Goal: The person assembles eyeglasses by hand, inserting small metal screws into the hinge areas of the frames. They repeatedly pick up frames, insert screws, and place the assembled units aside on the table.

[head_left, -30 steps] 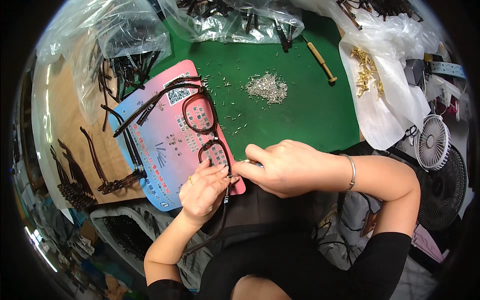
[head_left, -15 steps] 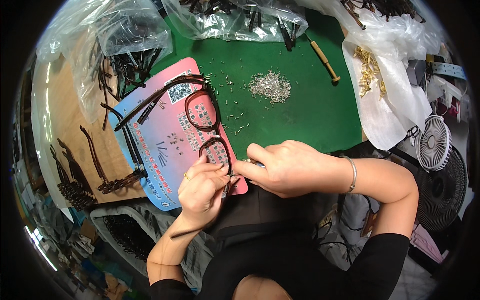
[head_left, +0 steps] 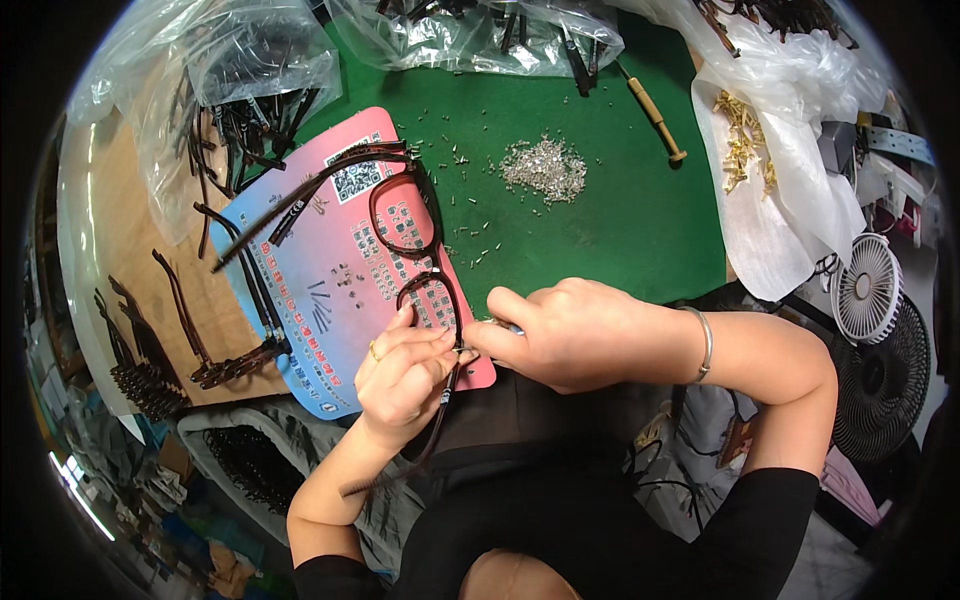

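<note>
A dark brown eyeglass frame (head_left: 457,305) lies over the right edge of a pink and blue printed mat (head_left: 350,235). My left hand (head_left: 403,385) pinches the frame's near end, where a temple joins the rim. That temple hangs past the table edge beside my left forearm. The other temple stretches over the mat toward the upper left. My right hand (head_left: 565,335) is closed round a slim tool, mostly hidden, with a bit of its metal and blue end showing. My right fingertips meet the left ones at the hinge.
Tiny silver screws (head_left: 545,170) form a pile on the green mat (head_left: 620,235). A brass-handled screwdriver (head_left: 655,120) lies at the back right, near gold parts (head_left: 740,140) on white wrapping. Bagged temples (head_left: 250,130) and assembled frames (head_left: 240,365) lie left. Fans (head_left: 866,288) stand right.
The near temple now shows in a longer stretch below my left hand. Both hands keep their grip at the hinge, and the view has shifted slightly.
</note>
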`<state>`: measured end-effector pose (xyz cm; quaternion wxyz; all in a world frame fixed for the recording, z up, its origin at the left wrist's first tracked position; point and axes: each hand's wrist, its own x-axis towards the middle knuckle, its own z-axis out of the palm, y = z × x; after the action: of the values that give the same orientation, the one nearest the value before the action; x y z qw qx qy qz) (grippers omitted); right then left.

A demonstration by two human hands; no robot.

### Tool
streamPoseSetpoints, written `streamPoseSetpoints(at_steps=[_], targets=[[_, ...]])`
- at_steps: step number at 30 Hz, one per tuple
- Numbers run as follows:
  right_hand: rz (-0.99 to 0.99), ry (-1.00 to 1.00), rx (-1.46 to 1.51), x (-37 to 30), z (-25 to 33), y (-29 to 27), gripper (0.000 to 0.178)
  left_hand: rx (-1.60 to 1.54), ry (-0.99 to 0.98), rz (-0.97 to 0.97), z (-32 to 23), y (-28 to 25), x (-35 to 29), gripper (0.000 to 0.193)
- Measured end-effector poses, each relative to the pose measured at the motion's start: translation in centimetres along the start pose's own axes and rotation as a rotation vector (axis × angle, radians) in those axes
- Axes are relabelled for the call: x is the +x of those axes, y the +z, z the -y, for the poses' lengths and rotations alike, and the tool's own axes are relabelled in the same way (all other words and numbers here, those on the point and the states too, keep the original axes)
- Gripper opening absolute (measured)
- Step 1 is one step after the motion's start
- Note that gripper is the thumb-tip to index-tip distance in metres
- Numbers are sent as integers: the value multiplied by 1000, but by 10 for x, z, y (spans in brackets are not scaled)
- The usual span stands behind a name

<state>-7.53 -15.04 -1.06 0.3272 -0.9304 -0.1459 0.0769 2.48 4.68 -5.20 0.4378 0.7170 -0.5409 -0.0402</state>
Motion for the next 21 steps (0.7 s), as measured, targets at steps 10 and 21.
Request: streamPoseSetpoints(at_steps=[10, 21], targets=[[-119, 187, 39, -23, 6, -32, 42, -136, -281, 10, -11, -19, 26, 24], [-158, 274, 178, -23, -8, -16, 36, 330, -493, -113, -102, -124, -4, 18]])
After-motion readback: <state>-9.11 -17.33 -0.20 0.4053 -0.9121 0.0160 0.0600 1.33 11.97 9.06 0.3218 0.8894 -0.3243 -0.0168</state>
